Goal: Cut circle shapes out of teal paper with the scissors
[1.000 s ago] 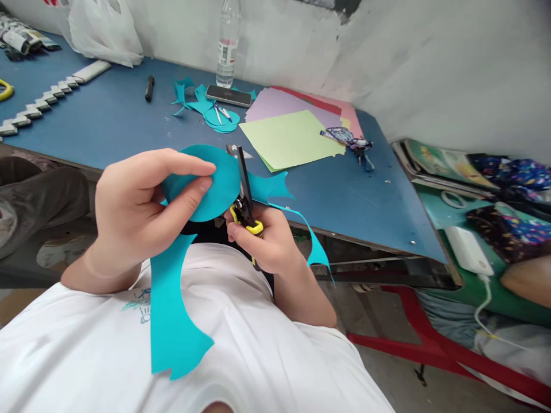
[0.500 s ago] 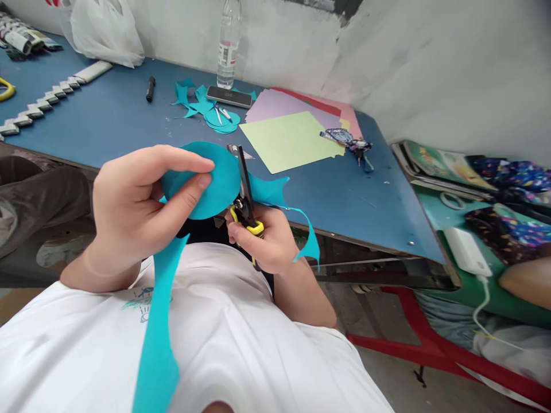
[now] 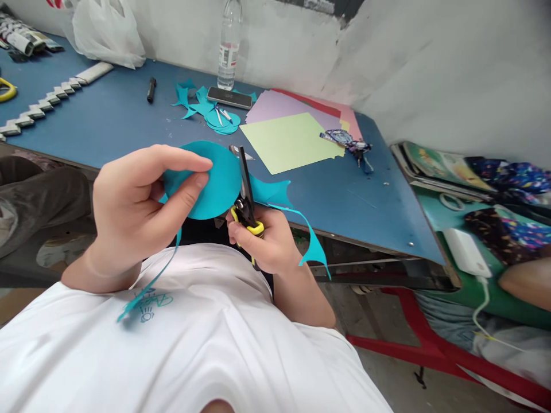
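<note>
My left hand (image 3: 135,209) pinches a round piece of teal paper (image 3: 213,183) between thumb and fingers, just in front of my chest. My right hand (image 3: 262,241) grips scissors with yellow and black handles (image 3: 245,198); the blades point away from me and lie along the disc's right edge. A teal offcut (image 3: 297,221) trails to the right of the scissors over my wrist. A narrow teal strip (image 3: 150,281) hangs from the disc across my white shirt.
The blue table (image 3: 129,123) carries a stack of coloured paper sheets (image 3: 295,137), teal scraps (image 3: 210,112), a phone (image 3: 229,97), a black marker (image 3: 150,89), a water bottle (image 3: 228,43), a white bag (image 3: 107,31) and folded paper strips (image 3: 47,97). Books and a charger (image 3: 467,249) lie at the right.
The hanging teal offcut below my left hand has turned edge-on and swung up, now showing as a thin strip. The disc has rotated slightly; both hands stay in place.
</note>
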Demonstrator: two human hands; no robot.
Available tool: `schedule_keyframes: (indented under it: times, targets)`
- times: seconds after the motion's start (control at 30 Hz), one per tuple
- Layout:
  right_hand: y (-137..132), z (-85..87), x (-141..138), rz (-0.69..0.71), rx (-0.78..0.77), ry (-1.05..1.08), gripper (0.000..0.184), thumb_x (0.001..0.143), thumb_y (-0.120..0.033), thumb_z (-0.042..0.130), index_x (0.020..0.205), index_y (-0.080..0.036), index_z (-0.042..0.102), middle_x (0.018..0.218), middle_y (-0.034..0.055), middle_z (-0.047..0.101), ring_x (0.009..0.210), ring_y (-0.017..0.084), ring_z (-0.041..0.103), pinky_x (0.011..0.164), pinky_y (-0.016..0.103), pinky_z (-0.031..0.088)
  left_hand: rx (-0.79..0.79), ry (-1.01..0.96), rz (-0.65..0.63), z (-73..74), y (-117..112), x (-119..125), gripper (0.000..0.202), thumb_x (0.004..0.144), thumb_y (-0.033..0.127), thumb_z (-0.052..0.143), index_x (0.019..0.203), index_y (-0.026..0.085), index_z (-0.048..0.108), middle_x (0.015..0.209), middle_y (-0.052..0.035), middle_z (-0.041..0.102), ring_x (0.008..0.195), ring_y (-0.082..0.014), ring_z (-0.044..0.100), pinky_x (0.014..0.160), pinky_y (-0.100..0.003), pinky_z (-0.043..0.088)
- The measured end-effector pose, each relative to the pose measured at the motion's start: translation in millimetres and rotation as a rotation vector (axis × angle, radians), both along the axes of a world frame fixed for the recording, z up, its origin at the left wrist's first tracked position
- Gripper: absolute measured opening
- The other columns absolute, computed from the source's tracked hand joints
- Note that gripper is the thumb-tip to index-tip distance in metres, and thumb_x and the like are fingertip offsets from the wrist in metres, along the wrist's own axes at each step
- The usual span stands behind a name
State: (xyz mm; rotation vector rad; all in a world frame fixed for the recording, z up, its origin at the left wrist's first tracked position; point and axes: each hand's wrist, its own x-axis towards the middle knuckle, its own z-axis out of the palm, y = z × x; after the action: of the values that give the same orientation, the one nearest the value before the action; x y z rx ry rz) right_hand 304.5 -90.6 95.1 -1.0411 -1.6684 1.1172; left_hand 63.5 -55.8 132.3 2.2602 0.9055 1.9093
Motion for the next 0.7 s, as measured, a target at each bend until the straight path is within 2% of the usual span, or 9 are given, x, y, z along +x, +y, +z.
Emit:
schedule_keyframes:
  times: [0.17, 0.27, 0.33, 0.43, 0.53, 0.67, 0.7]
  targets:
    - [0.8, -2.4, -0.5, -0.022, -0.033, 0.002, 0.031, 0.098, -0.055, 0.081, 0.095, -0.025, 0.074, 0.077, 0.0035, 0.071, 0.075, 0.022, 0.065, 0.068, 0.038, 0.054, 0.018, 0.005, 0.019, 0.5, -0.3, 0.5, 0.012, 0.109, 0.03, 0.088, 0.12, 0.028, 0.093, 0.088, 0.0003, 0.078, 0.06, -0.0098, 0.046, 0.056, -0.035, 0.031]
    - [1.1, -3.2, -0.4, -0.041, -0.066, -0.007, 0.032, 0.096, -0.055, 0.083, 0.096, -0.024, 0.077, 0.077, 0.004, 0.072, 0.077, 0.023, 0.067, 0.068, 0.037, 0.055, 0.001, 0.01, 0.028, 0.6, -0.9, 0.9, 0.013, 0.111, 0.036, 0.086, 0.12, 0.029, 0.092, 0.09, -0.0009, 0.079, 0.062, -0.0119, 0.046, 0.058, -0.037, 0.032]
    - [1.1, -2.3, -0.3, -0.029, -0.056, -0.01, 0.032, 0.098, -0.055, 0.083, 0.094, -0.025, 0.077, 0.077, 0.0036, 0.071, 0.075, 0.022, 0.066, 0.067, 0.037, 0.054, -0.003, 0.005, 0.029, 1.1, -1.5, 0.9, 0.014, 0.111, 0.034, 0.085, 0.122, 0.029, 0.092, 0.092, -0.0012, 0.08, 0.063, -0.0128, 0.047, 0.058, -0.038, 0.032]
    - [0.5, -0.7, -0.9, -0.004, -0.023, 0.02, 0.032, 0.101, -0.055, 0.082, 0.093, -0.025, 0.075, 0.078, 0.0029, 0.071, 0.071, 0.02, 0.063, 0.066, 0.037, 0.053, -0.023, 0.021, 0.015, 3.7, -3.5, 0.3, 0.018, 0.107, 0.023, 0.084, 0.123, 0.029, 0.092, 0.093, -0.0002, 0.082, 0.063, -0.012, 0.047, 0.058, -0.039, 0.033]
    - [0.0, -0.3, -2.0, -0.031, 0.0, 0.013, 0.036, 0.1, -0.056, 0.082, 0.086, -0.026, 0.068, 0.074, 0.0029, 0.071, 0.068, 0.019, 0.06, 0.064, 0.037, 0.049, -0.036, 0.039, -0.002, 9.1, -7.7, -0.5, 0.026, 0.104, 0.014, 0.08, 0.123, 0.027, 0.091, 0.098, -0.0002, 0.084, 0.064, -0.0121, 0.047, 0.058, -0.04, 0.034]
    - [-0.1, 0.1, -2.2, -0.047, 0.012, -0.006, 0.043, 0.1, -0.058, 0.081, 0.079, -0.027, 0.059, 0.071, 0.002, 0.069, 0.066, 0.018, 0.059, 0.063, 0.038, 0.045, -0.177, 0.119, 0.025, 13.7, -10.9, -0.7, 0.024, 0.111, 0.017, 0.079, 0.127, 0.031, 0.09, 0.099, -0.0016, 0.083, 0.066, -0.0155, 0.053, 0.059, -0.043, 0.04]
    - [0.0, 0.5, -1.9, -0.037, 0.014, -0.008, 0.043, 0.101, -0.057, 0.08, 0.079, -0.027, 0.059, 0.071, 0.0017, 0.069, 0.066, 0.018, 0.059, 0.064, 0.038, 0.044, -0.075, 0.045, 0.026, 13.1, -9.9, -0.3, 0.021, 0.108, 0.019, 0.08, 0.121, 0.031, 0.091, 0.091, -0.0011, 0.081, 0.06, -0.015, 0.048, 0.055, -0.044, 0.035]
